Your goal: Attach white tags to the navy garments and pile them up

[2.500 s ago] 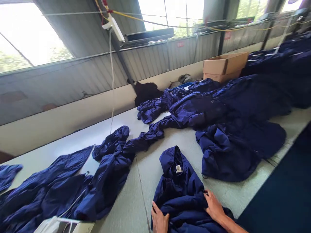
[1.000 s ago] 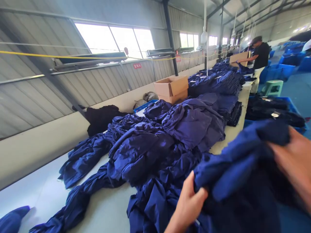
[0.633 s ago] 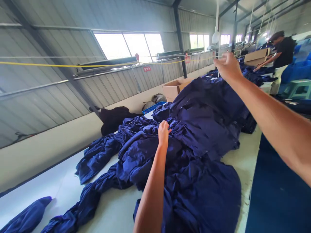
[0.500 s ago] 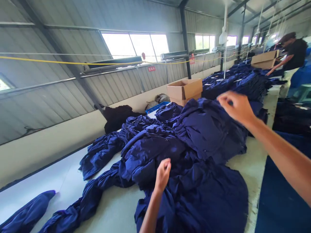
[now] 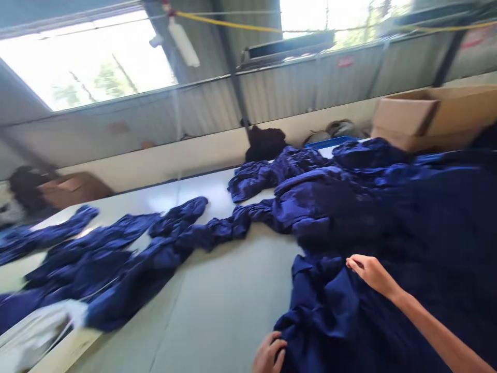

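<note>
Corrugated metal wall [image 5: 209, 106] fills the top of the frame, its window [image 5: 104, 67] bright at upper left. Below it, a pale table [image 5: 229, 280] runs from the lower edge towards the right, probably flat and wide so that cloth can spread out. Dark blue cloth lies in a heap [image 5: 322, 197] along the right; much of that side is too dark and blurred to part into pieces. Loose garments [image 5: 132, 285] sprawl at left. At lower right lies the near garment [image 5: 322, 300], rumpled on the table beside the heap. A carton [image 5: 404, 119] stands at upper right, perhaps set back to keep the front of the table free. Black cloth [image 5: 266, 143] sits at upper centre, with a blue tray [image 5: 330, 142] to its right. Well apart, the right hand [image 5: 368, 272] is over the near garment, fingertips drawn together, and the left hand [image 5: 267, 355] is at its left edge, fingers curled, seemingly to steady it. Whether either grips cloth, I cannot tell.
</note>
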Available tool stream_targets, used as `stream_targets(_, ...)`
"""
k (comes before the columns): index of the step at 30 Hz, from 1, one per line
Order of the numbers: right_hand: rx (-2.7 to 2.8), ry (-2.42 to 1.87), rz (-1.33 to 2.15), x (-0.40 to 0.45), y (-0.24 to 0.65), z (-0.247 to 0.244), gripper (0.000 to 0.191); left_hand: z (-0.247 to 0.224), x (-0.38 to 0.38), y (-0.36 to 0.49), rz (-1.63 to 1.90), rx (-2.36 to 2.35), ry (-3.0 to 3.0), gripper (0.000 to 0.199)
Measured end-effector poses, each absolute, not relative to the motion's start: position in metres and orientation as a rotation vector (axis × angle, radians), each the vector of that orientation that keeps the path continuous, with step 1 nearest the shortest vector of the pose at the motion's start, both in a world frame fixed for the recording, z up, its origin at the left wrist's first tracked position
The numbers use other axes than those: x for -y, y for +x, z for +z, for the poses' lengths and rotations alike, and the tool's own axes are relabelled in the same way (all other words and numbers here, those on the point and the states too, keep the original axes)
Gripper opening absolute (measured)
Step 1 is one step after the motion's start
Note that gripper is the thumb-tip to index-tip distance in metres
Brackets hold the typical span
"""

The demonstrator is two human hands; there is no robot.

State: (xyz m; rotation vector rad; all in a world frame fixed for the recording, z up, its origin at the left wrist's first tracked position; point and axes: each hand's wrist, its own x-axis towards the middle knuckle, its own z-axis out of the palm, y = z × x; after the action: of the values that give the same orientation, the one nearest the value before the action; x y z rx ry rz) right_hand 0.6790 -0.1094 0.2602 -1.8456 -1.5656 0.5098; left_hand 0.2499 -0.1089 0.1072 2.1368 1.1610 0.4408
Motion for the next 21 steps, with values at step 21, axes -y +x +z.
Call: stream_targets(21,1.935,-1.815,0.684,-0.202,0.194,0.133,0.038,0.085,-0.098,-0.158,0.523,-1.888,1.686,0.041)
